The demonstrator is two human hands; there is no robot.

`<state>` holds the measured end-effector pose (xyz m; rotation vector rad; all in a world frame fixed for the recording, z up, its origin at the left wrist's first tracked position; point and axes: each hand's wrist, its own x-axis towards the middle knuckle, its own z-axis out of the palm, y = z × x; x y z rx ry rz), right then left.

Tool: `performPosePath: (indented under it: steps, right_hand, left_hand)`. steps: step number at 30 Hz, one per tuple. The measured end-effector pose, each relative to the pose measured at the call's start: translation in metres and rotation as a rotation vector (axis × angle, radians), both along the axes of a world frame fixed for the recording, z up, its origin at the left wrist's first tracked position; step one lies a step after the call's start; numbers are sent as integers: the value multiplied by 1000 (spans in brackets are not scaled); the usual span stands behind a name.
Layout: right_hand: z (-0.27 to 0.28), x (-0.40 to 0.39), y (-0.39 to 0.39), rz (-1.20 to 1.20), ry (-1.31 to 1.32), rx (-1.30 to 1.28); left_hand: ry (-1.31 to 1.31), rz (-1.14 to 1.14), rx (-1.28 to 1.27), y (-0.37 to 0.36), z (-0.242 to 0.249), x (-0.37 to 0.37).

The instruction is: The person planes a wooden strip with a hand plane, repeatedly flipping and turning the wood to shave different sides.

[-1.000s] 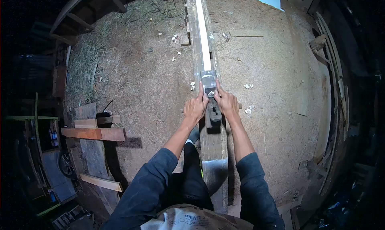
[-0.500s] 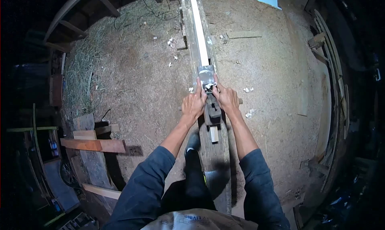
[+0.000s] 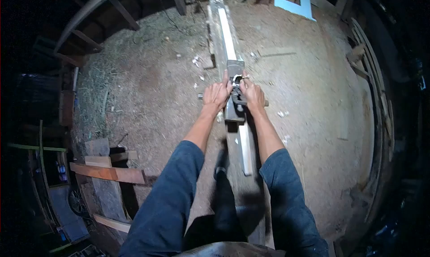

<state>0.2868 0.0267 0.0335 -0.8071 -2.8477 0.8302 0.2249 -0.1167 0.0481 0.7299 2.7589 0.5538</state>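
Note:
A wooden hand plane [image 3: 235,68] rests on a long pale wood strip [image 3: 227,35], which lies along a narrow bench [image 3: 244,199]. My left hand [image 3: 217,96] is closed around the left side of the plane and its cross handle, index finger pointing forward. On the opposite side, my right hand [image 3: 253,96] grips the plane the same way. A curled wood shaving [image 3: 244,77] pokes out of the plane's opening between my hands. The strip shows both ahead of the plane and behind it; its middle is hidden underneath.
Shavings [image 3: 283,114] lie scattered on the dirt floor on both sides of the bench. Several boards [image 3: 107,172] are stacked at lower left. Long planks [image 3: 374,78] line the right side, and a light blue panel [image 3: 295,5] stands at the back right.
Both hands have pushed the plane forward along the strip, away from my body. More of the strip now shows behind the plane, and less ahead. The camera view has shifted slightly.

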Motion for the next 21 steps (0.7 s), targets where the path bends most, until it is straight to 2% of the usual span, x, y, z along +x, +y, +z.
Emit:
performPosePath:
  steps: [3,5,6,9,14,17,21]
  right_hand:
    - [8,-59,13,59,75,79]
    - [19,-89,32,89,78,66]
    - [10,-76,30,125,92,51]
    - [24,-81,29,86,-3,52]
    - [20,-89,36,88,-51,20]
    - [13,-120,49,95,7,44]
    - [12,-155,60,91,-62,14]
  left_hand:
    - [58,33,-21,12,-14,-60]
    - [109,31,123,16,-29,-71]
    - [23,27,92,7,-37,-49]
    - [25,49,29,24,-4,-77]
    - [-2,52,55,30,-15,-88]
    - [11,50,95,40,-16,-117]
    - [-1,93,34,52,-27,-141]
